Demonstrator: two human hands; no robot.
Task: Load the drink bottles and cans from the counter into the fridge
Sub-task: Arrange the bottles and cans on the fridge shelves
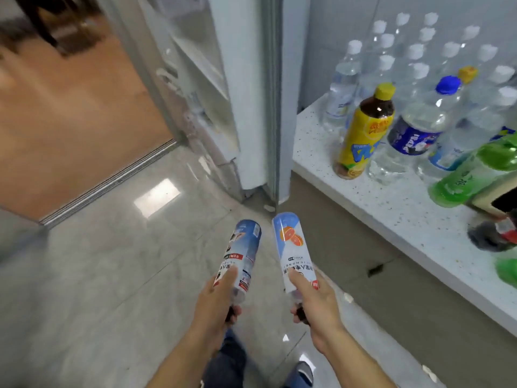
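Note:
My left hand (216,306) grips a white-and-blue labelled drink bottle (244,247) by its neck end, base pointing forward. My right hand (313,301) grips a similar bottle with an orange-slice picture (292,245) the same way. Both are held low over the floor, in front of the fridge (251,93), whose door (195,79) stands open to the left with white door shelves showing. On the counter (377,208) to the right stand a yellow-labelled tea bottle (363,130), a blue-capped bottle (414,130), green bottles (475,172) and several clear water bottles (344,85).
Grey tiled floor (112,275) lies below, with an orange floor (70,121) beyond a metal threshold at the left. A dark-and-red bottle (495,233) lies at the counter's right edge. The counter front runs diagonally on my right.

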